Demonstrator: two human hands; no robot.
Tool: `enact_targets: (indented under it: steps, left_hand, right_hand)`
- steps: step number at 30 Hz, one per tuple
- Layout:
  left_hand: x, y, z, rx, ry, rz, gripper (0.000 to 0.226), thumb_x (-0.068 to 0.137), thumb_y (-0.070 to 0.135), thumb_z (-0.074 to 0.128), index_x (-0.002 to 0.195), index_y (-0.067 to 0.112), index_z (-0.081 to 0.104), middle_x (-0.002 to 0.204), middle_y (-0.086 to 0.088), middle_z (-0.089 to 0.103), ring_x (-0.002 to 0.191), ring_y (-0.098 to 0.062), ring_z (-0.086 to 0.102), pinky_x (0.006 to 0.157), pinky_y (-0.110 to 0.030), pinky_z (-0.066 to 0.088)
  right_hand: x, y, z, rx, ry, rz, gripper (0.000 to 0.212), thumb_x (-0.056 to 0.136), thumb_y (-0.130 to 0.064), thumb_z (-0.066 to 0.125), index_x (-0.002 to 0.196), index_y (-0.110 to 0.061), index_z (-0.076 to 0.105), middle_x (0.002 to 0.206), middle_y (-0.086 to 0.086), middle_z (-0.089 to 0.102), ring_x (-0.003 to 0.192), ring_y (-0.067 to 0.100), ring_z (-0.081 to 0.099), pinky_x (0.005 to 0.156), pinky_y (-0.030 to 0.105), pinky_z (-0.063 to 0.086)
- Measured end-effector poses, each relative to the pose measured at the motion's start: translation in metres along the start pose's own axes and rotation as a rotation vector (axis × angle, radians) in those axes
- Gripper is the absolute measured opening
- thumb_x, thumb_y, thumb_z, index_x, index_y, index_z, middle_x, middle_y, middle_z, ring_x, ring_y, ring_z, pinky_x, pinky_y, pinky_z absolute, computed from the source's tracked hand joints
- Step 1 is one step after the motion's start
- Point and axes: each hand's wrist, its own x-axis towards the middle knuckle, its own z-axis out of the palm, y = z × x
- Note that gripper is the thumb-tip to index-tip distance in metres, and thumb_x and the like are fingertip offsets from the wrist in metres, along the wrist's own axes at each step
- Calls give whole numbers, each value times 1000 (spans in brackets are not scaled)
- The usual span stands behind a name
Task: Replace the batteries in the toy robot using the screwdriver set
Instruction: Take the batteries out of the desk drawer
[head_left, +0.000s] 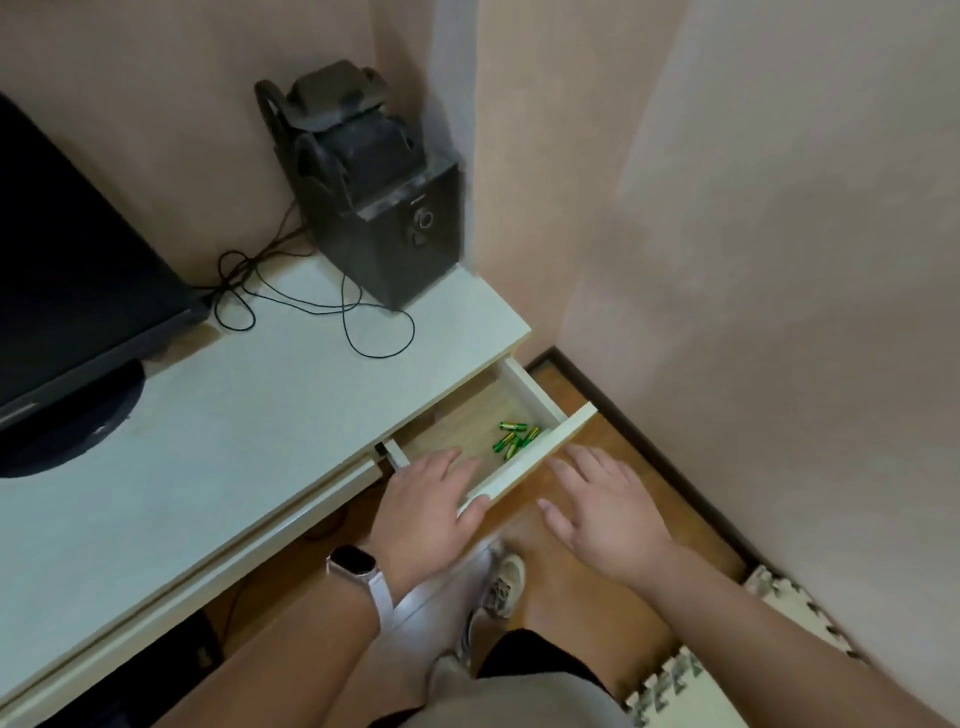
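Note:
A white drawer (530, 462) of the desk stands pulled out at the desk's right end. Several green batteries (514, 439) lie in its right corner on the wooden bottom. My left hand (434, 506), with a watch on the wrist, reaches over the drawer's front panel; its fingers are straight and the thumb lies on the panel's front face. My right hand (605, 512) hovers flat with spread fingers just right of and below the drawer front, holding nothing. No toy robot and no screwdriver set are in view.
A dusty black speaker with headphones on top (374, 182) stands at the desk's back right corner, thin black cables (311, 306) trailing from it. A dark monitor (67, 291) fills the left. Pink walls (753, 234) close in on the right; foam mats (675, 680) lie on the wooden floor.

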Motion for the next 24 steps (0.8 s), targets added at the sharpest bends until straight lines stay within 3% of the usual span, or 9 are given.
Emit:
enact_targets:
  steps: [3, 6, 9, 15, 19, 24]
  left_hand:
    - [35, -2, 2, 46, -63, 14, 49, 101, 47, 38, 147, 30, 43, 155, 3, 40, 141, -17, 37, 114, -39, 30]
    - [66, -1, 5, 77, -88, 27, 44, 100, 41, 46, 140, 25, 51, 147, 0, 50, 134, -21, 47, 109, -39, 37]
    - [94, -2, 15, 68, -159, 32, 48, 101, 43, 43, 147, 27, 44, 149, 0, 48, 136, -22, 44, 111, -41, 35]
    - [137, -18, 51, 30, -300, -82, 51, 99, 47, 44, 146, 29, 44, 150, 3, 46, 138, -19, 42, 111, -46, 42]
    - [158, -30, 71, 33, -346, -22, 49, 101, 41, 49, 147, 25, 42, 150, 0, 46, 140, -20, 41, 111, -38, 38]
    - [192, -44, 95, 10, -366, 43, 50, 99, 35, 55, 146, 23, 42, 145, 0, 48, 133, -20, 47, 106, -37, 44]
  right_hand:
    - [29, 17, 7, 47, -47, 32, 58, 93, -57, 32, 143, -27, 39, 149, -1, 39, 138, 20, 33, 112, 40, 27]
    - [51, 38, 14, 53, -49, 57, 57, 93, -57, 36, 141, -26, 41, 147, -1, 41, 136, 19, 35, 110, 38, 29]
    - [67, 55, 25, 63, -75, 99, 59, 94, -56, 36, 143, -25, 38, 151, 2, 36, 139, 22, 32, 109, 37, 29]
    - [87, 61, 62, 159, -140, 179, 65, 92, -60, 34, 147, -26, 29, 158, 6, 24, 146, 30, 18, 115, 47, 18]
    - [101, 58, 85, 203, -99, 265, 68, 94, -61, 29, 152, -26, 18, 162, 5, 11, 149, 27, 5, 115, 43, 3]
    - [116, 56, 107, 156, -73, 335, 71, 93, -63, 27, 150, -22, 26, 159, 7, 22, 148, 28, 12, 114, 44, 6]
